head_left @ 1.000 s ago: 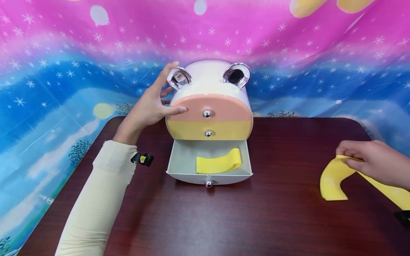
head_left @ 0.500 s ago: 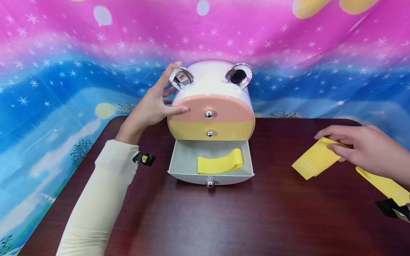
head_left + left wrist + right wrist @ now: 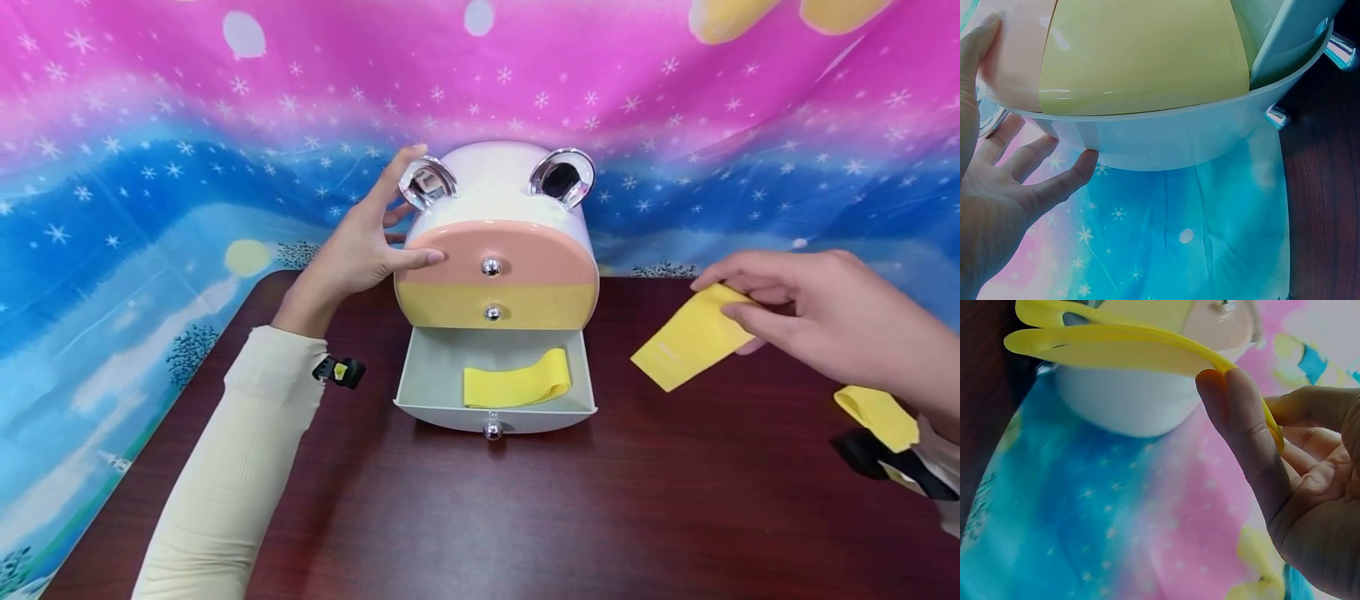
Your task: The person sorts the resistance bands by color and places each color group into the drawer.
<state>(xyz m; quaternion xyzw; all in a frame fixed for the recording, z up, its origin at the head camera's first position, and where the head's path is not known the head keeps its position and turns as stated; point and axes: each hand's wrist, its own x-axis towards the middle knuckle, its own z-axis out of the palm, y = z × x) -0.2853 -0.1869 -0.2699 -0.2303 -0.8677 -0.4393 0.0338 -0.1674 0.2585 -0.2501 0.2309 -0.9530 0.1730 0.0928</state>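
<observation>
A white drawer box [image 3: 495, 187] with a peach top drawer [image 3: 450, 242] and a yellow middle drawer [image 3: 435, 304] stands on the table. My left hand [image 3: 356, 250] grips its left side, thumb on the front, fingertips against the side wall [image 3: 1166, 140]. The grey bottom drawer [image 3: 427, 354] is pulled out; a folded yellow resistance band [image 3: 513, 383] lies in it. To the right, my right hand [image 3: 817, 308] pinches another yellow resistance band [image 3: 690, 337] between thumb and fingers, above the table. The right wrist view shows this flat loop band [image 3: 1122, 347] reaching out from the fingertips.
Another yellow band [image 3: 877, 417] lies on the table beneath the right wrist, partly hidden. Two shiny chrome ears [image 3: 562, 177] stick up from the box. A patterned cloth [image 3: 300, 100] hangs behind the dark wooden table [image 3: 487, 517].
My right hand has lifted the yellow band off the right of the table and carried it left and up, toward the box. My left hand keeps its place on the box.
</observation>
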